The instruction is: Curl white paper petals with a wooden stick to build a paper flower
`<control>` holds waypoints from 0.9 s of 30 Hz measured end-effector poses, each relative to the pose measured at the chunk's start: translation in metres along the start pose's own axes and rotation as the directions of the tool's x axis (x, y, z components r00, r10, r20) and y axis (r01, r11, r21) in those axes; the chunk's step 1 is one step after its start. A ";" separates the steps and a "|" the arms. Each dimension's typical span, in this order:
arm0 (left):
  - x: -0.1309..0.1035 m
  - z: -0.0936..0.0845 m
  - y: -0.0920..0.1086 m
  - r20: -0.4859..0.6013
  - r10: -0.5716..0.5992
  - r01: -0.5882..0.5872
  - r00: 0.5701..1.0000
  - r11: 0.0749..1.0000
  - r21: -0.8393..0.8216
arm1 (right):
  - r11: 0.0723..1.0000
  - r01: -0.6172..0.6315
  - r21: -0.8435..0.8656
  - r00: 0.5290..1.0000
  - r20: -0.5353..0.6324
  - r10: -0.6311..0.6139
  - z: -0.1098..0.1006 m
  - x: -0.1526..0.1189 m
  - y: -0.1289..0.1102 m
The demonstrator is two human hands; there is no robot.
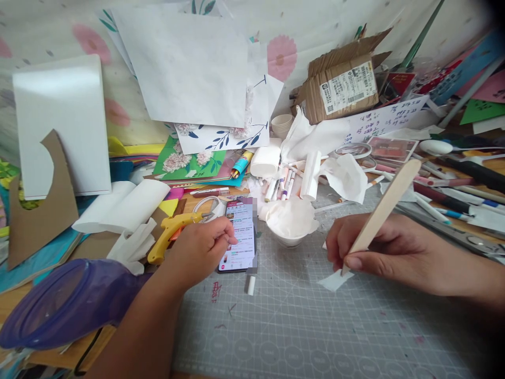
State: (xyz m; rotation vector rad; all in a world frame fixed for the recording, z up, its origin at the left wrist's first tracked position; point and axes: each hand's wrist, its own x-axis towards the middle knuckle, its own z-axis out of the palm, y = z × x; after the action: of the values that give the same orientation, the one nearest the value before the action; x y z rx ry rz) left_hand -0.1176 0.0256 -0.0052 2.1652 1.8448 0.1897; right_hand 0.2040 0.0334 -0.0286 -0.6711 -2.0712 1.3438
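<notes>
My right hand (363, 258) pinches a flat wooden craft stick (384, 208), its upper end slanting up to the right. Beneath the fingertips, a small white scrap (333, 281) rests on the grey cutting mat (292, 326). My left hand (211, 243) has its fingers curled in, with nothing visible in them, over the left side of a phone (242, 237) whose screen is lit. Whether a fingertip touches the screen, I cannot tell. Between the hands stands a small bowl (291, 226) covered with thin white paper that spreads past its rim.
A yellow glue gun (169, 234) lies behind my left wrist, with a purple translucent object (71, 300) nearer me. A short white piece (251, 285) sits below the phone. Markers (280, 185), crumpled paper (345, 176) and a cardboard box (341, 79) crowd the back.
</notes>
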 end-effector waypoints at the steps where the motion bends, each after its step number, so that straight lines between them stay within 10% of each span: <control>1: 0.000 0.000 0.000 0.005 0.001 -0.001 1.000 1.000 0.003 | 1.000 -0.002 -0.003 1.000 0.001 0.002 0.000 0.000 0.000; 27: 0.001 0.000 -0.001 -0.111 -0.101 0.103 0.989 0.995 0.006 | 0.999 0.024 -0.029 1.000 -0.009 -0.024 0.001 -0.001 -0.002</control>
State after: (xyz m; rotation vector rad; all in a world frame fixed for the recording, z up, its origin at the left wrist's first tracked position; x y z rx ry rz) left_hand -0.1183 0.0267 -0.0058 2.1004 2.0164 0.2822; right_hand 0.2037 0.0318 -0.0270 -0.6621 -2.0886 1.2970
